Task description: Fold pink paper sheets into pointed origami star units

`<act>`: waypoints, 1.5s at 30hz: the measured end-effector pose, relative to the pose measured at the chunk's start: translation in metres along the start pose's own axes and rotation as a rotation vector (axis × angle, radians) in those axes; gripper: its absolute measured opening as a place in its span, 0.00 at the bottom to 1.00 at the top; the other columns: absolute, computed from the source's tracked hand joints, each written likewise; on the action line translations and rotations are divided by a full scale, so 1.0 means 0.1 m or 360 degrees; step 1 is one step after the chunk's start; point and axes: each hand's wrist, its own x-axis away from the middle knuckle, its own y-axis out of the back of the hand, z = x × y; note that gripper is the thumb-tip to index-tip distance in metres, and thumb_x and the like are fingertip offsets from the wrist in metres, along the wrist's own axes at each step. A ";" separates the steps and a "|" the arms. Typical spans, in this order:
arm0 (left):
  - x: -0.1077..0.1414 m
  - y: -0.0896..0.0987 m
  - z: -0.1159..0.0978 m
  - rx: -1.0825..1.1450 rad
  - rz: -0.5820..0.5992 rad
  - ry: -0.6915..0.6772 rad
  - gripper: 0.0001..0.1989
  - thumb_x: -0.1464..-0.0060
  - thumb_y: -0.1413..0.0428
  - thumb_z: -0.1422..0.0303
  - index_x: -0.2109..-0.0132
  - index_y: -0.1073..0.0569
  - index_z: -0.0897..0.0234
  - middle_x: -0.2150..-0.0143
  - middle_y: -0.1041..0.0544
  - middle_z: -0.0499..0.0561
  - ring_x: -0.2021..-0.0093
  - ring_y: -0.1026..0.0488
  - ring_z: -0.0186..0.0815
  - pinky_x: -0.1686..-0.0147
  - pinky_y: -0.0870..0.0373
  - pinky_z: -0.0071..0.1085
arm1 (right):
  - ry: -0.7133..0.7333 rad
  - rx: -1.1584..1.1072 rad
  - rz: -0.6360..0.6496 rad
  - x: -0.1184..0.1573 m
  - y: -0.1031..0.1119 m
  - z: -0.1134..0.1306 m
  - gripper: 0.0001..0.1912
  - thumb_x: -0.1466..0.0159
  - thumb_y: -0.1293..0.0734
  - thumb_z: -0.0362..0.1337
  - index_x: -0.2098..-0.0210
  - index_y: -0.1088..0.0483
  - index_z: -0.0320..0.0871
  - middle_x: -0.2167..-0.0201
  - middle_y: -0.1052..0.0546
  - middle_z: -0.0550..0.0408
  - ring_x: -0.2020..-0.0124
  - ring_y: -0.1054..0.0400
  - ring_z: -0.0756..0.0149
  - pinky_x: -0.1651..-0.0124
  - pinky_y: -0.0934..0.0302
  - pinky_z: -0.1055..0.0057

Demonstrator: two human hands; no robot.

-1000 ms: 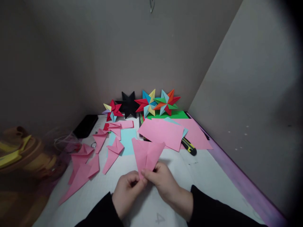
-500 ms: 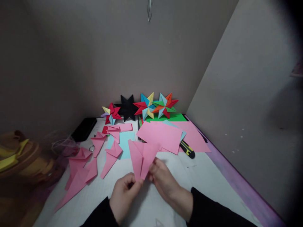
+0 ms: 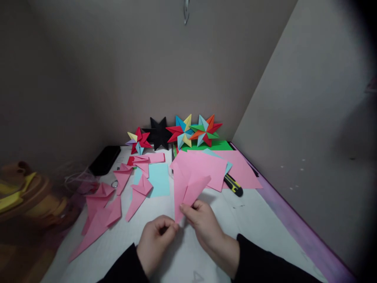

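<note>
A folded pink paper [image 3: 183,194], pointed at the bottom with two flaps spreading at the top, is held up over the table. My right hand [image 3: 207,226] grips it on its lower right side, thumb on the front and fingers behind. At the bottom tip, my left hand [image 3: 156,241] is closed in a pinch on the paper. Off to the left lie several folded pink paper pieces [image 3: 100,226], each with a narrow tail and a wider folded end. One of them [image 3: 141,190] rests partly on a light blue sheet [image 3: 159,182].
Flat pink sheets [image 3: 212,169] and a black-and-yellow utility knife [image 3: 233,185] lie beyond my hands on the right. Paper stars [image 3: 206,131] lean on the wall, including a black star [image 3: 159,133]. A black phone [image 3: 105,160] and a brown-yellow object [image 3: 26,192] are at left.
The pink paper has turned, its top swinging to the right. My right thumb has come onto its front face, while my left hand stays at the lower tip.
</note>
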 end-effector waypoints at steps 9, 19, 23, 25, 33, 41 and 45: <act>-0.01 -0.01 -0.01 0.0147 -0.0039 -0.0038 0.14 0.55 0.42 0.59 0.76 0.33 0.65 0.77 0.33 0.46 0.75 0.38 0.32 0.72 0.41 0.27 | 0.0013 0.0065 0.0289 0.06 -0.02 -0.04 0.14 0.49 0.27 0.43 0.76 0.27 0.38 0.80 0.28 0.56 0.78 0.39 0.70 0.73 0.45 0.74; -0.02 -0.01 0.02 0.0198 0.0114 0.0017 0.25 0.54 0.43 0.47 0.78 0.33 0.67 0.79 0.38 0.46 0.75 0.42 0.31 0.73 0.44 0.27 | 0.0014 0.0022 0.0357 0.12 -0.04 -0.06 0.14 0.49 0.27 0.44 0.75 0.28 0.38 0.79 0.28 0.56 0.77 0.39 0.70 0.72 0.44 0.73; -0.03 -0.01 0.10 0.0247 0.0065 0.0078 0.27 0.58 0.42 0.45 0.81 0.35 0.66 0.81 0.42 0.44 0.77 0.47 0.29 0.76 0.49 0.27 | 0.0081 0.0076 0.0143 -0.07 0.08 0.13 0.21 0.52 0.26 0.49 0.83 0.34 0.39 0.87 0.39 0.63 0.84 0.50 0.76 0.79 0.57 0.75; -0.05 -0.01 0.16 0.0266 0.0083 0.0078 0.28 0.60 0.42 0.43 0.81 0.35 0.66 0.82 0.42 0.44 0.78 0.48 0.28 0.77 0.51 0.26 | 0.0156 0.0042 0.0023 -0.23 0.20 0.32 0.25 0.55 0.26 0.53 0.86 0.39 0.41 0.90 0.44 0.65 0.86 0.55 0.78 0.81 0.63 0.74; -0.08 0.01 0.11 0.0282 -0.0039 0.0121 0.26 0.58 0.42 0.45 0.79 0.31 0.66 0.83 0.42 0.43 0.80 0.49 0.28 0.79 0.52 0.26 | 0.0385 -0.0225 -0.0004 -0.24 0.25 0.36 0.26 0.49 0.27 0.51 0.56 0.27 0.42 0.73 0.30 0.57 0.78 0.42 0.73 0.77 0.50 0.76; 0.01 -0.04 0.08 0.0054 0.0054 0.0040 0.21 0.55 0.42 0.52 0.79 0.29 0.68 0.80 0.34 0.48 0.76 0.39 0.33 0.73 0.43 0.28 | 0.0054 0.0069 0.0342 0.03 -0.03 -0.03 0.16 0.49 0.27 0.46 0.79 0.29 0.38 0.83 0.32 0.59 0.80 0.44 0.72 0.75 0.50 0.74; 0.04 -0.02 0.05 -0.0042 0.0013 -0.0079 0.17 0.50 0.44 0.58 0.76 0.25 0.68 0.76 0.29 0.51 0.73 0.34 0.35 0.71 0.38 0.29 | 0.0143 0.0007 0.0165 -0.15 0.10 0.06 0.22 0.50 0.27 0.50 0.83 0.35 0.39 0.88 0.42 0.64 0.83 0.53 0.76 0.78 0.57 0.74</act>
